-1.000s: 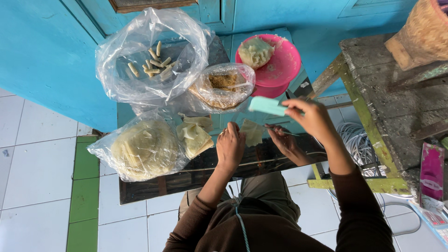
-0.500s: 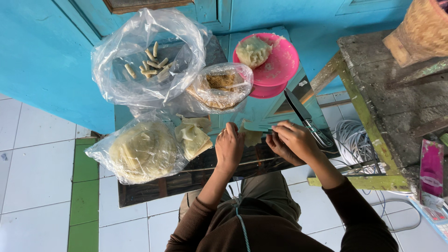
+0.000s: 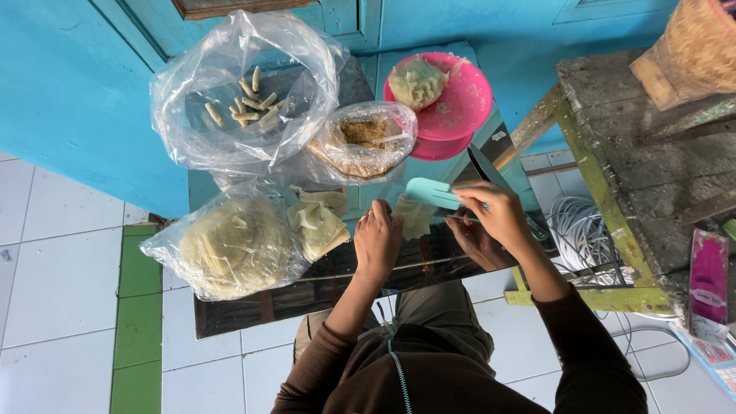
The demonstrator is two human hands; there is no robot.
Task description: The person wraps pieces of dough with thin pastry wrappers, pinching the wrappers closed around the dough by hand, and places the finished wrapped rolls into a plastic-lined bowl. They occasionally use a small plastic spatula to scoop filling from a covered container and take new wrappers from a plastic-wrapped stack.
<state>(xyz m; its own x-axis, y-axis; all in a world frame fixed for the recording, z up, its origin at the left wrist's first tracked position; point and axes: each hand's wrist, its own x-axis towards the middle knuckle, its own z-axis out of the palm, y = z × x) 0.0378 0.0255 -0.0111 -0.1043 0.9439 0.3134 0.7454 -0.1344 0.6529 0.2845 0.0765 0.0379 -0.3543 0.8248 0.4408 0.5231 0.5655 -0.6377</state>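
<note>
My left hand (image 3: 377,239) lay flat, fingers together, pinning a pale dough wrapper (image 3: 414,217) to the glossy dark surface (image 3: 253,307). My right hand (image 3: 498,215) kept a pinching grip on a teal spatula (image 3: 431,193), just above that wrapper. The thin sheet could have torn if I had dragged the blade hard. Beyond, the bagged wrapper stack (image 3: 234,245) sat near the surface's edge and could have slid off if nudged.

Teal spatula (image 3: 431,193) in right hand (image 3: 498,215)
</note>
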